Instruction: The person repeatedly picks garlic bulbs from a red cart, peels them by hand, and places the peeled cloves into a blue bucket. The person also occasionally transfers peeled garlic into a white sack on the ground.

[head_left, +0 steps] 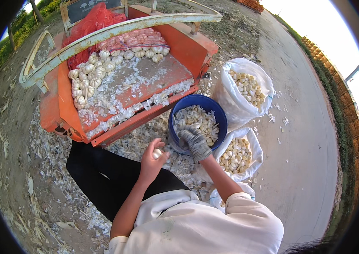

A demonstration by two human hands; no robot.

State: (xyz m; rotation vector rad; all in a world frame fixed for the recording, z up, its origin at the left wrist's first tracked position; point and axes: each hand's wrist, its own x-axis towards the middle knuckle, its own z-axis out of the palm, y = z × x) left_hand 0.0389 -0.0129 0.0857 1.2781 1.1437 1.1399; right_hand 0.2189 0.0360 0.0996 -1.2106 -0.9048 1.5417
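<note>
My bare left hand point(149, 163) is closed around a whitish garlic bulb point(157, 153), held over my dark-trousered leg, just left of the blue bucket point(221, 111). A striped grey knit glove covers my right hand point(194, 144), which reaches over the bucket's near rim. Its fingers point down and inward; they are dark and blurred, so whether they hold anything is hidden. Loose garlic cloves and papery skins point(202, 120) fill much of the bucket.
An orange cart bed point(145, 91) with a rusty white rail point(116, 31) holds garlic bulbs point(87, 80) and a red mesh sack point(94, 23). White sacks of cloves point(226, 67) point(255, 163) stand beside the bucket. Garlic skins point(67, 165) litter the ground; a paved road point(298, 139) runs along the right.
</note>
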